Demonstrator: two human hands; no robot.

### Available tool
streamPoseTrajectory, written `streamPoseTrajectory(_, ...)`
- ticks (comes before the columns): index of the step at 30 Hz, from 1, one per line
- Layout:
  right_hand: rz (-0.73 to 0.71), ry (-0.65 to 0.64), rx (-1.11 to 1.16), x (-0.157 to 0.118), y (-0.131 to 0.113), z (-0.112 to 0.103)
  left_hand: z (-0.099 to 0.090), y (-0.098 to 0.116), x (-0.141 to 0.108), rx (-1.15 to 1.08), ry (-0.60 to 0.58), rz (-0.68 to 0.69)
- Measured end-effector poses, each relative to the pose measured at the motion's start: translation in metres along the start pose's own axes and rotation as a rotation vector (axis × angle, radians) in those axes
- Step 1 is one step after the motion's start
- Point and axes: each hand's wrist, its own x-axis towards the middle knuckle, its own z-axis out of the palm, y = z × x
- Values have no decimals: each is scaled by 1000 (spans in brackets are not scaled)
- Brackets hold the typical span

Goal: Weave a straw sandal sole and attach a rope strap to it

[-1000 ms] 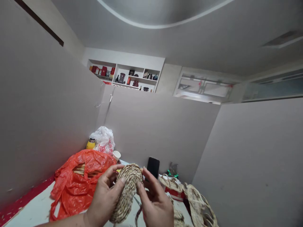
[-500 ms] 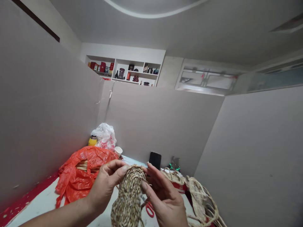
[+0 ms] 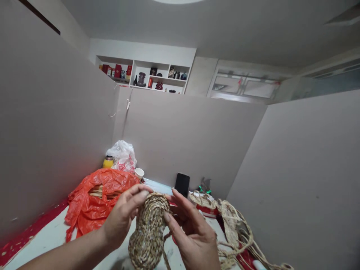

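Note:
A braided straw sole (image 3: pixel 149 228), coiled in rows and narrower at its middle, is held up over the table between both hands. My left hand (image 3: pixel 122 213) pinches its upper left edge between thumb and fingers. On the upper right edge, my right hand (image 3: pixel 194 232) grips with the thumb on the near face and the fingers behind. A loose strand (image 3: pixel 165 251) hangs from the sole's right side. The fingertips behind the sole are partly hidden.
On the left lies a red plastic bag (image 3: pixel 87 210) with straw inside. Behind stand a white plastic bag (image 3: pixel 123 155), yellow jar (image 3: pixel 108 162), paper cup (image 3: pixel 139 173) and black phone (image 3: pixel 182 183). Braided straw cords (image 3: pixel 233 228) heap at right. Grey partitions (image 3: pixel 180 131) enclose the table (image 3: pixel 42 245).
The view has tilted down slightly, so the background sits higher. The sole has shifted a little left and shows more of its lower end. Both hands keep their hold; the red scissors are now mostly hidden.

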Motion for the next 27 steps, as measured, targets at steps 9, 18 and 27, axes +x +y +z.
streamPoseTrajectory(9,-144,-208,-226,9,-22,-3,3,-4,-5,310,-1,7)
streamPoseTrajectory(18,-508,-171,-394,12,-23,-11,6,0,-10,527,28,-8)
streamPoseTrajectory(27,-770,-160,-659,11,-16,-12,4,0,-11,532,28,-37)
